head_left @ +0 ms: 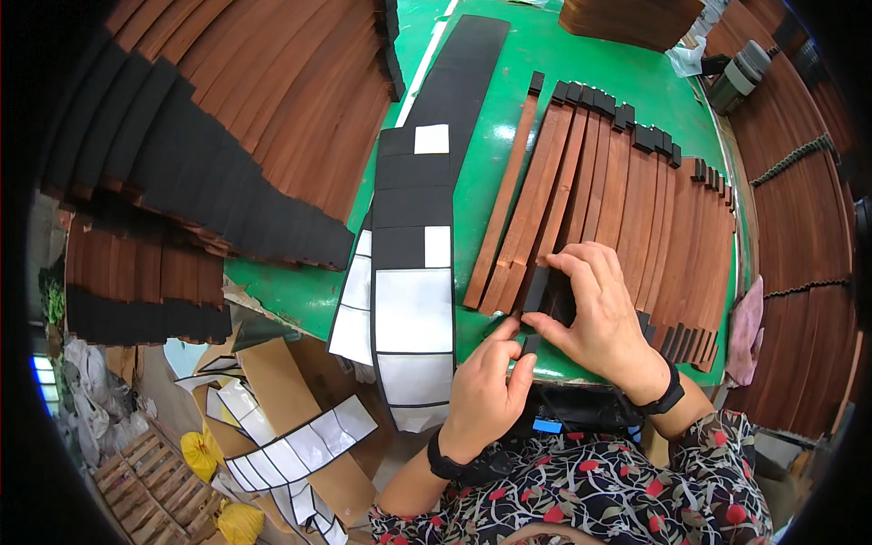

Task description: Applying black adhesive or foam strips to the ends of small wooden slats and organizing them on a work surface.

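Observation:
A row of reddish-brown wooden strips (595, 195) lies side by side on the green table, with black pads (599, 100) on their far ends. At the near end of one strip, my right hand (595, 313) pinches a black foam-like pad (537, 289) between thumb and fingers. Just below it my left hand (486, 395) is closed, its thumb and forefinger against a small black piece (530, 345) by the same strip end. Left of the strips lies a long black sheet (413, 204) of pads with white backing exposed in places.
Tall stacks of wooden slats with black ends (291, 109) stand at the left. More slats (790, 218) are piled at the right, near a grey bottle (740, 77) and a pink cloth (747, 336). Below the table's left edge, a cardboard box (313, 409) holds used white backing strips (304, 445).

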{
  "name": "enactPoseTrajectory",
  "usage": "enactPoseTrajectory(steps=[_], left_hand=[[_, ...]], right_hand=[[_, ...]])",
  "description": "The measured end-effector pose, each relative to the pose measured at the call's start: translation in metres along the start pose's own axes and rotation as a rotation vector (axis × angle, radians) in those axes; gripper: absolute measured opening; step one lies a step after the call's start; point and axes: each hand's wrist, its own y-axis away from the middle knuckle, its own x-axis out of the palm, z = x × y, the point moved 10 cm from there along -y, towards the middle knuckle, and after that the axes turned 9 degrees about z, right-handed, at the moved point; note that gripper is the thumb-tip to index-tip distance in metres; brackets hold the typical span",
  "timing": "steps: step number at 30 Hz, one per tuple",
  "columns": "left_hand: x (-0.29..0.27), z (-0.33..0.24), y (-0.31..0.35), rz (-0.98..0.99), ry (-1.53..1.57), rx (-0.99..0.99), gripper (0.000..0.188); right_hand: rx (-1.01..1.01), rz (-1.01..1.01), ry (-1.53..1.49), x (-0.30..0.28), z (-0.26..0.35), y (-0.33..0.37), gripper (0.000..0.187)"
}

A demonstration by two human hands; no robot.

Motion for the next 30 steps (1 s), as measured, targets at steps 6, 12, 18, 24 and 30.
enactPoseTrajectory(steps=[6, 12, 18, 24, 30], left_hand=[[0.0024, 0.0006, -0.001, 0.007, -0.007, 0.001, 0.019], [-0.0013, -0.0024, 0.0, -0.05, -0.017, 0.035, 0.02], [-0.001, -0.0016, 0.0008, -0.049, -0.023, 0.037, 0.02], [0.0024, -0.0033, -0.0025, -0.032, -0.001, 0.048, 0.02], [0.0028, -0.0011, -0.0031, -0.031, 0.008, 0.032, 0.019]], right_hand=[[-0.011, -0.005, 0.022, 0.001, -0.0013, 0.0019, 0.056], [-0.046, -0.036, 0.004, -0.0004, 0.001, 0.0033, 0.055], [-0.065, -0.046, -0.019, -0.0008, 0.0003, 0.0036, 0.056], [-0.057, -0.105, -0.031, -0.0035, 0.0002, 0.0056, 0.057], [-0.015, -0.089, -0.036, -0.0035, -0.0039, 0.004, 0.057]])
